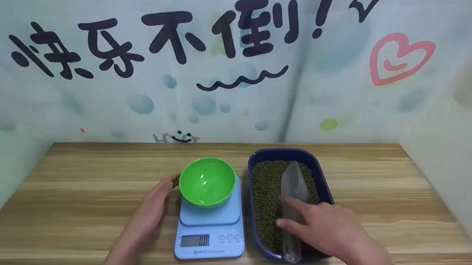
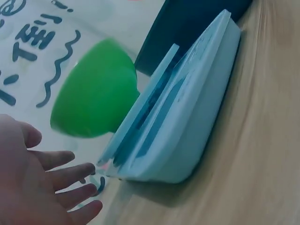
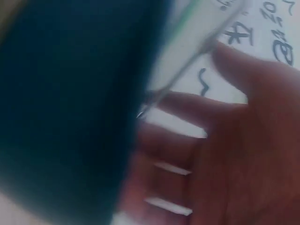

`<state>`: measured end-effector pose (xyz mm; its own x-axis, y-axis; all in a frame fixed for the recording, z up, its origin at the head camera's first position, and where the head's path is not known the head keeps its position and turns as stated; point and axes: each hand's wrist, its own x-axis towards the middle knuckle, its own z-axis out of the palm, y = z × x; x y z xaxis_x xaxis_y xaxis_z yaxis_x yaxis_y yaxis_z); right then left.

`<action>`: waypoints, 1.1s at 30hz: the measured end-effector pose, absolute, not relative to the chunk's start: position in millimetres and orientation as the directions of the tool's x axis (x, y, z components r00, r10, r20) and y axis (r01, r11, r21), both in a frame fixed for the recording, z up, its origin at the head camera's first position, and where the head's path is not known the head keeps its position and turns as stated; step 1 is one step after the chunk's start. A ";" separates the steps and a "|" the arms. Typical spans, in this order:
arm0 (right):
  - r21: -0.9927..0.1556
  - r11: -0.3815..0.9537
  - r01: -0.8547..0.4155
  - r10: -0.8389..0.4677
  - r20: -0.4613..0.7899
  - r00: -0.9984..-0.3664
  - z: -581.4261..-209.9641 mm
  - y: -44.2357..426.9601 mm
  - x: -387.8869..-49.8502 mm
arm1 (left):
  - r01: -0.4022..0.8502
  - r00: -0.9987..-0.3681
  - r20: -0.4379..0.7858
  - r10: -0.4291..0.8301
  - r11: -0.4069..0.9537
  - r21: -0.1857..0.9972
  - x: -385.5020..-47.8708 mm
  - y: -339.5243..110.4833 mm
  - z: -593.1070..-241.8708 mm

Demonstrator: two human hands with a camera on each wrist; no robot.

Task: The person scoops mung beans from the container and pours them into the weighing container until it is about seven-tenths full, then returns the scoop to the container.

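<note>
Clear plastic scoop (image 1: pixel 294 183) lies on small round green beans (image 1: pixel 267 194) in a dark blue rounded-rectangular tub (image 1: pixel 325 185), just right of the pale blue flat kitchen scale (image 1: pixel 211 217). Scoop looks light and stiff, probably a bit slippery; best hold is its narrow handle (image 1: pixel 292 248), crossing the tub's near rim. Beans likely shift loosely under it. Glossy green round bowl (image 1: pixel 206 183), on the scale's platform, seems light, easily nudged.

Right hand (image 1: pixel 329 228): right of the scale, above the scoop, thumb and forefinger extended and apart, no grip visible; contact unclear. Left hand (image 1: pixel 155 202): left of the scale, near the bowl, fingers spread, holding nothing; contact unclear.
</note>
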<state>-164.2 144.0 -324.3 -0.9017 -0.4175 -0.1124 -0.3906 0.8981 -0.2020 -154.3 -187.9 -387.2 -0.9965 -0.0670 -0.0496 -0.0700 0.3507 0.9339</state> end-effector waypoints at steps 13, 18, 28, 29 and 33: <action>-0.240 0.868 -0.434 -0.473 -0.140 -0.870 -321.7 161.0 -154.5 | -0.247 -0.952 -0.302 0.052 0.451 0.858 -129.9 -193.4 -406.1; -0.284 0.844 -0.455 -0.505 -0.132 -0.853 -323.2 169.1 -158.3 | -0.264 -0.946 -0.319 0.053 0.442 0.857 -128.9 -200.5 -408.0; -0.341 0.884 -0.319 -0.404 -0.216 -0.889 -312.9 185.5 -164.0 | -0.177 -0.950 -0.289 0.122 0.553 0.814 -137.4 -210.6 -409.3; -0.342 0.892 -0.295 -0.382 -0.224 -0.897 -309.6 190.5 -165.0 | -0.165 -0.950 -0.282 0.131 0.555 0.815 -140.0 -210.0 -409.8; -0.299 0.902 -0.311 -0.367 -0.157 -0.917 -305.6 209.9 -169.4 | -0.140 -0.949 -0.273 0.159 0.562 0.815 -143.2 -207.3 -411.9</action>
<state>-169.4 209.9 -305.6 -0.9167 -0.3675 -0.1569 -0.3105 0.9023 -0.2991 -143.2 -207.3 -411.9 -0.9490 0.1587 -0.2726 -0.1401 0.5622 0.8151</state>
